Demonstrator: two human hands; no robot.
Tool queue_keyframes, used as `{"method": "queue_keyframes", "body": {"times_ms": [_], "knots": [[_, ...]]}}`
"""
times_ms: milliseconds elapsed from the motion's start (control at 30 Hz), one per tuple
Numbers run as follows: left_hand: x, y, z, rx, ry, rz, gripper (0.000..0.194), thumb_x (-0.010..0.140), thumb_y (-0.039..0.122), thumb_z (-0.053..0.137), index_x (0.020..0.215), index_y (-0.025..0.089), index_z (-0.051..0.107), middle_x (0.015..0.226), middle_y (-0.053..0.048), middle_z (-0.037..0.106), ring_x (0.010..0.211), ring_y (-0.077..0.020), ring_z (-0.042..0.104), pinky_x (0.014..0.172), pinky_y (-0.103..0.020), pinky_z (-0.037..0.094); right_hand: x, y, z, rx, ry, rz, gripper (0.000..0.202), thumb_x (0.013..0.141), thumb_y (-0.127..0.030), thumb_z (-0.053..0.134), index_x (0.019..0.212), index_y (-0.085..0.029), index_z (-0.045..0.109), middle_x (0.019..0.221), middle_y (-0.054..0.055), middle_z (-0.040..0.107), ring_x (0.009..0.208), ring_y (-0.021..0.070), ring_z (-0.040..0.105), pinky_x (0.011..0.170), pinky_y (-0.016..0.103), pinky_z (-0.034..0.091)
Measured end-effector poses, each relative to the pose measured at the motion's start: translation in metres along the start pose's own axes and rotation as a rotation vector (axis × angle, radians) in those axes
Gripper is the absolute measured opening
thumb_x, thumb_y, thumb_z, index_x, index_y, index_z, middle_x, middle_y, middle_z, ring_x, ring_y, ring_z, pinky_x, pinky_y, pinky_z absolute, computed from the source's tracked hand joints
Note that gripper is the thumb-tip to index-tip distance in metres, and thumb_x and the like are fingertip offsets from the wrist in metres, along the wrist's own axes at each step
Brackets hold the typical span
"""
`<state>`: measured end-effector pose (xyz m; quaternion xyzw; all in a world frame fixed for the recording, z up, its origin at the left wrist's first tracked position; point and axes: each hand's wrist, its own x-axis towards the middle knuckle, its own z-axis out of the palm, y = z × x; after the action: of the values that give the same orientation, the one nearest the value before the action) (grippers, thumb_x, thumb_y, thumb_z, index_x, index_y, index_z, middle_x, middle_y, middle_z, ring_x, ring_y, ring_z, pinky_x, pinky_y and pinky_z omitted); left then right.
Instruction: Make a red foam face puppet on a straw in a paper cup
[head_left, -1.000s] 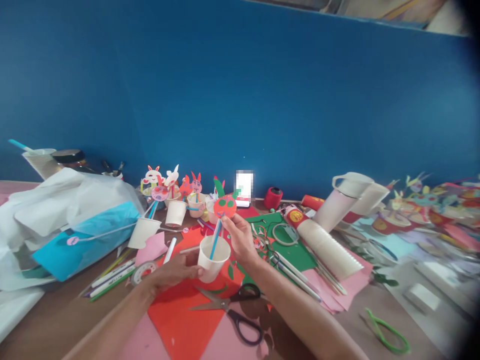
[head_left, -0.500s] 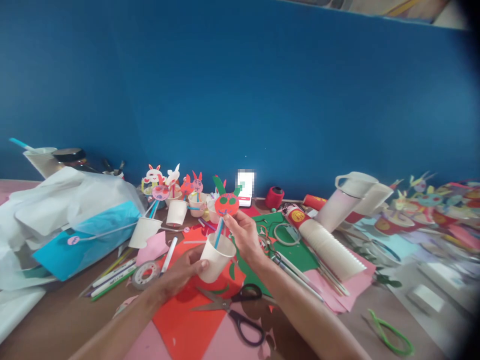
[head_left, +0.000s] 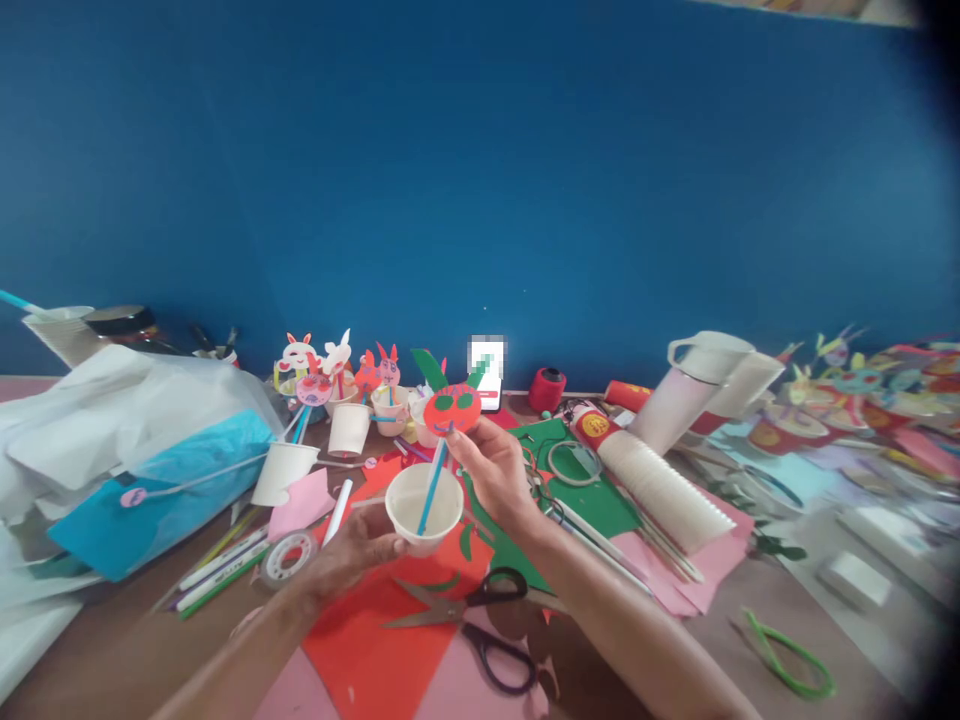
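A white paper cup (head_left: 405, 505) is gripped from its left side by my left hand (head_left: 367, 545), its mouth tipped toward me. Pinched in my right hand (head_left: 495, 470) is a paper bunny face (head_left: 452, 409), orange-red with green ears and green eyes. A blue-and-white drinking straw (head_left: 431, 490) runs from under the face down into the cup. Beneath my hands, black-handled scissors (head_left: 457, 612) lie spread on a sheet of orange-red paper (head_left: 390, 650).
Behind stand several cups with paper animal faces (head_left: 388, 372). A roll of white tape (head_left: 289, 557) and markers lie left. Rightward are green paper (head_left: 600, 500), a stack of paper cups (head_left: 667, 490), a white jug (head_left: 690, 385) and a green pipe cleaner (head_left: 791, 660).
The cup has tipped so its opening faces me more, and its base has swung out of view. The bunny face stays just above it, in my right hand.
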<state>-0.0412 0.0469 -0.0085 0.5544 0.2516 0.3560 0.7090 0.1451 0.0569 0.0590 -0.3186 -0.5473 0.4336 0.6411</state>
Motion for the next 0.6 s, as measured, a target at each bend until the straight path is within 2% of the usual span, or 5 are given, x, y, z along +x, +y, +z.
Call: {"method": "queue_keyframes", "body": {"times_ms": [133, 233, 300, 467, 600], "knots": [[-0.008, 0.012, 0.002, 0.172, 0.024, -0.073, 0.046, 0.07, 0.031, 0.067, 0.114, 0.018, 0.059, 0.116, -0.01, 0.061, 0.108, -0.0308, 0.052, 0.091, -0.041, 0.041, -0.008, -0.009, -0.001, -0.092, -0.045, -0.081, 0.015, 0.078, -0.03, 0.058, 0.085, -0.02, 0.065, 0.066, 0.001, 0.06, 0.061, 0.0121, 0.053, 0.06, 0.025, 0.044], [-0.013, 0.024, 0.01, 0.317, 0.06, -0.015, 0.056, 0.067, 0.032, 0.069, 0.12, 0.02, 0.054, 0.12, -0.009, 0.058, 0.113, -0.0323, 0.048, 0.092, -0.041, 0.041, -0.012, -0.015, -0.003, -0.12, -0.069, -0.147, 0.016, 0.079, -0.029, 0.056, 0.09, -0.022, 0.066, 0.071, 0.001, 0.063, 0.064, 0.0131, 0.055, 0.063, 0.027, 0.046], [-0.014, 0.029, 0.013, 0.325, 0.027, 0.014, 0.062, 0.068, 0.035, 0.068, 0.125, 0.022, 0.048, 0.124, -0.01, 0.054, 0.111, -0.0321, 0.049, 0.091, -0.041, 0.042, -0.013, -0.018, -0.004, -0.137, -0.067, -0.19, 0.018, 0.08, -0.027, 0.056, 0.094, -0.023, 0.065, 0.076, 0.002, 0.065, 0.066, 0.0136, 0.057, 0.066, 0.028, 0.047], [-0.014, 0.025, 0.007, 0.425, 0.015, 0.021, 0.057, 0.067, 0.036, 0.068, 0.119, 0.018, 0.055, 0.117, -0.011, 0.06, 0.113, -0.0322, 0.047, 0.097, -0.043, 0.036, -0.014, -0.021, -0.004, -0.232, -0.044, -0.291, 0.019, 0.079, -0.022, 0.056, 0.096, -0.024, 0.065, 0.084, 0.003, 0.066, 0.075, 0.0154, 0.06, 0.071, 0.028, 0.047], [-0.014, 0.019, 0.0, 0.443, -0.015, -0.01, 0.054, 0.065, 0.038, 0.069, 0.114, 0.018, 0.059, 0.116, -0.011, 0.06, 0.108, -0.0317, 0.051, 0.092, -0.042, 0.04, -0.015, -0.024, -0.006, -0.39, -0.058, -0.357, 0.019, 0.078, -0.018, 0.057, 0.095, -0.023, 0.065, 0.084, 0.002, 0.067, 0.074, 0.0147, 0.06, 0.069, 0.026, 0.047]]}}
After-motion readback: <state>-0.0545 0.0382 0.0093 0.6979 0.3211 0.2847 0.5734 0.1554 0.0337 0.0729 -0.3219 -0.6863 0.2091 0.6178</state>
